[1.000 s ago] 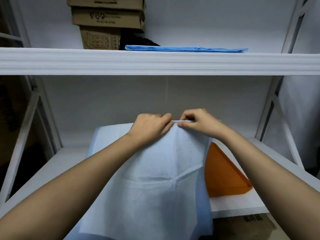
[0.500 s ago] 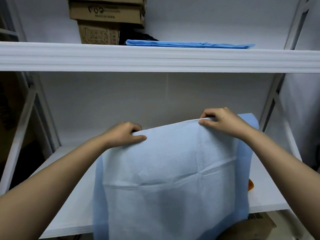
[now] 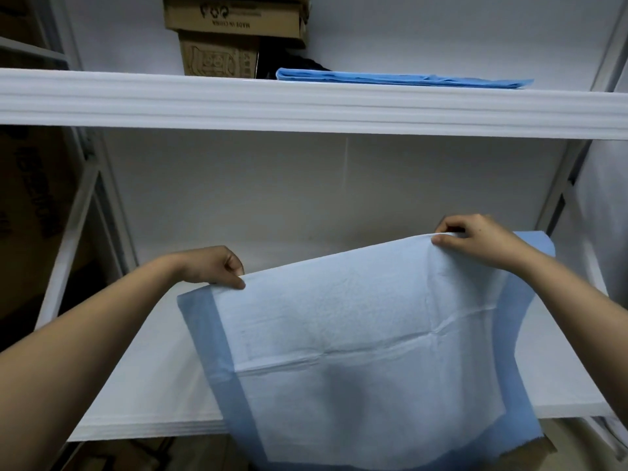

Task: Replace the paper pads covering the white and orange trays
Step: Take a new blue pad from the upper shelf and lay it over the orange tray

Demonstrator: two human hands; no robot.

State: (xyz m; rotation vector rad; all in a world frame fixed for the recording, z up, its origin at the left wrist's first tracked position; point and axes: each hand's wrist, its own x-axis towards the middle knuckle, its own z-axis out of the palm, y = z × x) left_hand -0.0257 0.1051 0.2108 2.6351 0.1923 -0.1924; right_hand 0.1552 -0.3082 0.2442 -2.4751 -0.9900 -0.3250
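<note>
Both hands hold a paper pad spread out above the lower shelf.

The left hand pinches the top edge of the blue-bordered paper pad near its left corner, fingers curled over it, while the right hand pinches the same edge near the right corner, held higher, so the edge slants up to the right. The pad hangs down in front of the white lower shelf, its creases showing. On the upper shelf lies a stack of folded blue pads beside cardboard boxes.
</note>
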